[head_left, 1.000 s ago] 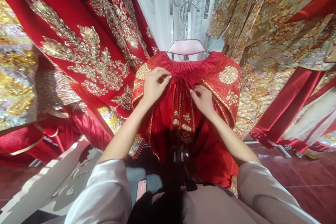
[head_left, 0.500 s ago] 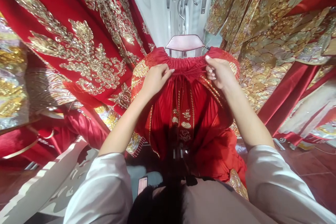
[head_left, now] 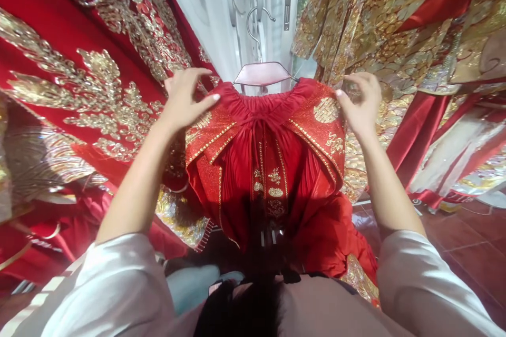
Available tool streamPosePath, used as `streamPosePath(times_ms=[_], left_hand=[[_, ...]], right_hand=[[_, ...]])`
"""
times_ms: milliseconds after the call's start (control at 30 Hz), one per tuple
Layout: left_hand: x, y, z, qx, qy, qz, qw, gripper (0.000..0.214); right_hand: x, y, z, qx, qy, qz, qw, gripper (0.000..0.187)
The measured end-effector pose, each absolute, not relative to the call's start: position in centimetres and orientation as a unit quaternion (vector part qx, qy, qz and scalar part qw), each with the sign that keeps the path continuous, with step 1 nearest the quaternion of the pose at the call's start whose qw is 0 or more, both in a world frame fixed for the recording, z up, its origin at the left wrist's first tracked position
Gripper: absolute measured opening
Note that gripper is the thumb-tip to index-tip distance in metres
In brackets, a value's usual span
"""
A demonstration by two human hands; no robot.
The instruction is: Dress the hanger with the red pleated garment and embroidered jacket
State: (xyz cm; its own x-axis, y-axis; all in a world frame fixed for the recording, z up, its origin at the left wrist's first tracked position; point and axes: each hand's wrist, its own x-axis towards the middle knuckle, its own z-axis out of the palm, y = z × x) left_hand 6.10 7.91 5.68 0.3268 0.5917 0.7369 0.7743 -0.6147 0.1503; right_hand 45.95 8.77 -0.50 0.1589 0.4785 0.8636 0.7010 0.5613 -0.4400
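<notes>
Nearest us are our white sleeves. Past them, our left hand and right hand flank the red pleated dress before us, thumbs and fingers parted, each thumb at one of its glittery shoulder panels; we cannot tell whether they touch. The dress is on a hanger, between a red gown with gold beadwork and gold sequined garments. Behind the hanger we see a white door frame.

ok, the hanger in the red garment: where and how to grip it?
Probably pinch the hanger by its metal stem, just below the hook, coming from the near side over the gathered neckline. The stem is thin and clear of cloth, while both ends disappear into the garment.
</notes>
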Motion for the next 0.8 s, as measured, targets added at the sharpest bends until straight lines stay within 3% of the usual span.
streamPosePath(times_ms=[67, 167, 233, 300, 367, 433, 600, 733, 800], left_hand=[[4.2, 9.4, 5.3, -0.816, -0.428, -0.387, -0.042, 0.063], [3.8, 9.8, 2.9, -0.776, -0.438, -0.415, -0.185, 0.051], [5.0, 8.8, 0.8, -0.726, -0.474, -0.484, -0.120, 0.040], [6.8, 7.3, -1.2, -0.662, -0.521, -0.538, 0.026, 0.034], [8.3, 6.1, -2.7, -0.605, -0.546, -0.557, 0.159, 0.036], [8.9, 5.4, -3.1, -0.601, -0.544, -0.550, 0.201, 0.040], [7.8, 6.4, 1.3, -0.677, -0.523, -0.499, 0.136, 0.032], [7.0, 9.2, 5.3, -0.809, -0.433, -0.395, -0.049, 0.040], [7.3, 10.4, 5.9, -0.821, -0.413, -0.376, -0.120, 0.047]], right_hand=[[47.9, 9.4, -1.4, -0.461, -0.680, -0.042, 0.569, 0.058], [47.8, 10.2, -3.7, -0.463, -0.680, 0.022, 0.568, 0.064], [46.1, 10.2, -5.3, -0.483, -0.629, -0.007, 0.610, 0.065], [44.1, 9.9, -6.6, -0.510, -0.564, -0.054, 0.647, 0.062], [42.8, 9.5, -7.4, -0.528, -0.524, -0.083, 0.663, 0.059], [42.7, 9.2, -7.1, -0.530, -0.526, -0.097, 0.659, 0.056], [44.9, 9.6, -1.0, -0.483, -0.638, -0.117, 0.588, 0.053], [45.0, 11.5, 4.4, -0.402, -0.790, 0.075, 0.456, 0.046], [44.4, 12.5, 5.2, -0.387, -0.801, 0.140, 0.436, 0.046]])
